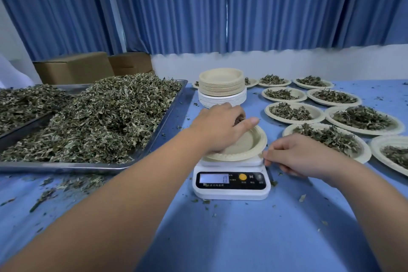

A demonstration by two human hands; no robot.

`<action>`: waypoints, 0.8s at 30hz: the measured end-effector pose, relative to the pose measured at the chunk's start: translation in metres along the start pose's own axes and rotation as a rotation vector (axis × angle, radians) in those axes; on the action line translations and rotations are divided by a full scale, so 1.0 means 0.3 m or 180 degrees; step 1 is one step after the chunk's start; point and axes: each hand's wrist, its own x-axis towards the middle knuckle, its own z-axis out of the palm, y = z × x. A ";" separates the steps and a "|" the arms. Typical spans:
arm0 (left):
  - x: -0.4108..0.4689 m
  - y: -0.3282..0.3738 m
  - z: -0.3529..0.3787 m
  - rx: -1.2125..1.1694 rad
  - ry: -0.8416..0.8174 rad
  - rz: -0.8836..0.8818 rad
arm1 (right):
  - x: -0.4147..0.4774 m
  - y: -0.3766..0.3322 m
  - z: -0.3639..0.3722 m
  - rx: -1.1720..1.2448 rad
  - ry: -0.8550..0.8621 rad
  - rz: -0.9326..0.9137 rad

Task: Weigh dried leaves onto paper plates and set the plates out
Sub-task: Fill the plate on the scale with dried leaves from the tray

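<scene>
Holding: the left hand (220, 127) hovers over the plate (247, 146), fingers curled round a small bunch of leaves (240, 119), thumb stretched out.
Right hand (293, 153): fingers curled, tips at the right edge of the scale (231, 185); whether they grip anything cannot be told.
Plate: empty, on the scale's platform, partly under the left hand.
Scale: white, near the middle of the surface (242, 232); display lit, digits unreadable.
Tray (169, 115): metal, left of the scale, carrying a big heap (106, 117) of dried leaves.
Stack (221, 87): unused plates just behind the scale, tan ones on top of white ones.
Filled plates (294, 112): set in rows to the right of the scale, each with a portion of leaves; the nearest lies just behind the right hand.
Surface: blue, with crumbs (72, 183) of leaf scattered around the scale and in front of the tray.
Behind: cardboard boxes (75, 68) past the tray, a blue curtain (220, 6) across the back.
</scene>
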 end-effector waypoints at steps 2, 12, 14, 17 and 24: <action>-0.024 -0.013 -0.010 0.0075 -0.0099 0.0037 | -0.001 -0.001 0.001 0.0020 0.0000 -0.0003; -0.134 -0.236 -0.122 -0.0126 0.0982 -0.0589 | -0.009 -0.010 -0.002 0.0022 0.0054 -0.0034; -0.145 -0.336 -0.132 -0.0114 0.0867 -0.1166 | -0.009 -0.008 -0.001 0.0026 0.0060 -0.0029; -0.191 -0.449 -0.117 -0.0138 0.0062 -0.1983 | -0.010 -0.008 0.002 0.0033 0.0052 -0.0013; -0.231 -0.491 -0.113 0.0185 -0.0637 -0.1908 | -0.005 -0.003 -0.003 0.0039 0.0059 -0.0019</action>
